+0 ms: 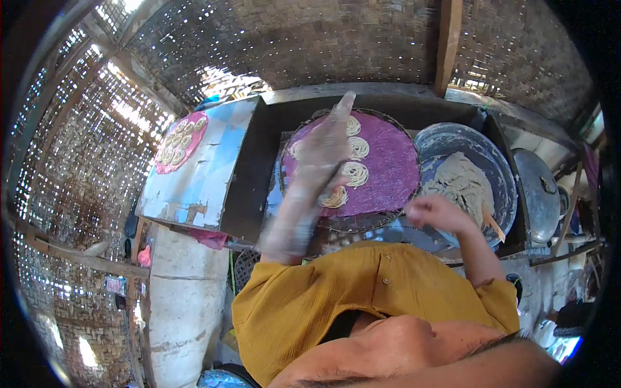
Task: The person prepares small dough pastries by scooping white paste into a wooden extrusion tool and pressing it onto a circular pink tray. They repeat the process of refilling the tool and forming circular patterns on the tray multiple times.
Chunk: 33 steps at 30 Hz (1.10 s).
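A round tray [414, 143] lined with purple sheeting lies in front of me, bearing several coiled nests of pale dough strands [354, 174]. Over its left part my left hand [323, 147] is smeared by motion. A whitish, narrow tip shows at its far end; I cannot make out whether it is a finger or something held. My right hand [424, 211] is by the tray's lower right rim, fingers curled in, and what they may hold is hidden. Right of the tray, a large basin [427, 139] holds a mass of pale dough [460, 181] with a wooden stick [493, 225] leaning in it.
At the left, a box-like surface with a blue and white cover [213, 155] carries a pink sheet with more coils [178, 143]. A dark wooden frame [255, 174] surrounds the tray and basin. A metal lid [537, 187] stands far right. Woven walls [336, 45] rise behind.
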Tool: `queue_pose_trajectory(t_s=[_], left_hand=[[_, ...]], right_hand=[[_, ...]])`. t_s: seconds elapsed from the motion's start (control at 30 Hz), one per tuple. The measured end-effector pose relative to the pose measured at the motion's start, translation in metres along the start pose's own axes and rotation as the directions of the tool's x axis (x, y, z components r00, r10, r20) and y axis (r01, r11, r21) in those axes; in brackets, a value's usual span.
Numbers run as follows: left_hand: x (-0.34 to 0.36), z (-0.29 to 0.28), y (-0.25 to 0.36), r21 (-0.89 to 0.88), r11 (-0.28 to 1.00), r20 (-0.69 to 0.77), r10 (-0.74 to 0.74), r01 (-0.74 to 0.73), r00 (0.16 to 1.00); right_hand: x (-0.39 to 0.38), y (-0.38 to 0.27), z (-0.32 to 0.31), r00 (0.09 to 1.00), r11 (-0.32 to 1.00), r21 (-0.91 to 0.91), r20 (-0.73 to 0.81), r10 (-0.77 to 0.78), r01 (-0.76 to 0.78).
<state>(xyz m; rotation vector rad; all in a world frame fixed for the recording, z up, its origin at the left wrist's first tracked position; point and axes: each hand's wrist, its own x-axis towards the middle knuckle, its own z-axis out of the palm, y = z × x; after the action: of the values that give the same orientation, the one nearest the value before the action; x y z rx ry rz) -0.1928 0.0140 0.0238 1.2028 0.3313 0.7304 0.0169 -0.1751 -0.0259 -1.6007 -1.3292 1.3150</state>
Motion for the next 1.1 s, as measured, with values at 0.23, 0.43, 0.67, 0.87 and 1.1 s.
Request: queue_pose_trajectory(t_s=[0.23, 0.43, 0.67, 0.87, 1.1], left_hand=[[0.041, 0.090, -0.037, 0.881, -0.156, 0.474, 0.251, -0.447, 0.844], [0.053, 0.123, -0.017, 0.826, -0.042, 0.552, -0.144, -0.562, 0.821], [0.056, 0.143, -0.029, 0.736, -0.084, 0.656, -0.159, -0.672, 0.738], [0.100, 0.106, -0.060, 0.789, 0.210, 0.600, -0.065, -0.577, 0.797], [0.104, 0.106, -0.112, 0.212, 0.964, 0.748, -0.053, -0.162, 0.662]], right_hand=[[0.025, -0.105, -0.046, 0.516, 0.736, -0.650, -0.572, -0.638, 0.189], [-0.033, -0.110, -0.034, 0.370, 0.193, -0.963, -0.113, -0.922, 0.187], [-0.077, -0.092, -0.080, 0.650, 0.860, -0.503, -0.625, -0.432, 0.088], [-0.145, -0.041, -0.128, 0.292, 0.931, -0.258, -0.898, -0.330, 0.259], [-0.112, -0.012, -0.108, -0.354, 0.482, -0.349, -0.931, -0.084, 0.804]])
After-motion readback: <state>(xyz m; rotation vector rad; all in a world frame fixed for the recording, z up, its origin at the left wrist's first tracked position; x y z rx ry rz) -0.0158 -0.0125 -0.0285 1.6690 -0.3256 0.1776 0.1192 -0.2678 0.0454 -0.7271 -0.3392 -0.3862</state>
